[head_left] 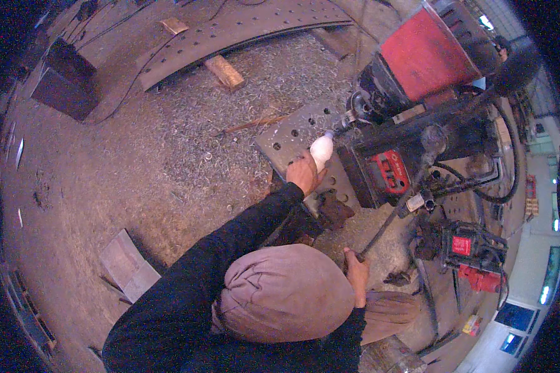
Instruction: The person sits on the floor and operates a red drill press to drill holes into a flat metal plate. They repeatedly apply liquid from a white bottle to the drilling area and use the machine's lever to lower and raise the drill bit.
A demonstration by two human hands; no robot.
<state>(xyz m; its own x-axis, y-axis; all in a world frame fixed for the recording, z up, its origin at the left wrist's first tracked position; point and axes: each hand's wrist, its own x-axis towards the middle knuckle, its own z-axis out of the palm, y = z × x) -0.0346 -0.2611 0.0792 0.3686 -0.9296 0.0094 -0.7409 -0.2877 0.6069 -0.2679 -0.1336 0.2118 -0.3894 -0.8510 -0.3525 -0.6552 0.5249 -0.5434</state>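
Note:
My left hand (305,174) is wrapped round a white squeeze bottle (321,151). The bottle's narrow tip points up at the lower end of a drill spindle (350,116), close to a grey steel plate (286,133) with several round holes. The spindle belongs to a large drilling machine with a red housing (426,53) and a black base (361,177) standing on the plate. My right hand (356,273) is closed on the end of a dark lever (382,233) that runs up to the machine's hub. The cutter's contact with the plate is hard to make out.
Metal shavings (211,124) cover the floor around the plate. A long perforated steel beam (249,31) lies beyond, with wooden blocks (225,72) by it. At right sits a second red-and-black machine (470,252) among hoses. A dark metal box (65,87) stands far left.

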